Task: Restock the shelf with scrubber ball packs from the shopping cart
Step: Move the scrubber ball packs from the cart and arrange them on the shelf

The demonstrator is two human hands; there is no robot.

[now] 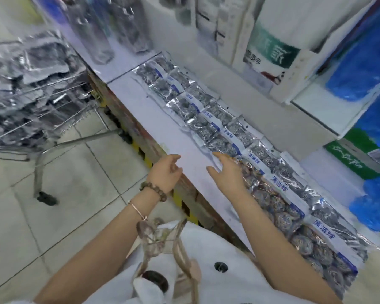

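Closest to me, low in the view, is a white garment (217,281) with dark buttons, with a brownish strap (180,246) hanging over it. From there both bare forearms reach up toward the shelf (162,128). My left grip (166,172), with a bead bracelet (153,190) at the wrist, hovers over the shelf's front edge, released, its fingers loosely bent around nothing. My right grip (228,172) is also released: its fingers are stretched out flat over the front edge of one pack, and I cannot tell whether they press on it. The scrubber ball packs (217,126) lie in a long overlapping row along the white shelf, running from the far left to the near right, each with a white and blue label strip. To the left stands the shopping cart (53,102) on the tiled floor (75,194), with more silvery packs (31,62) heaped in it, blurred. Behind the row, blue plastic goods (360,62) stand at the right.
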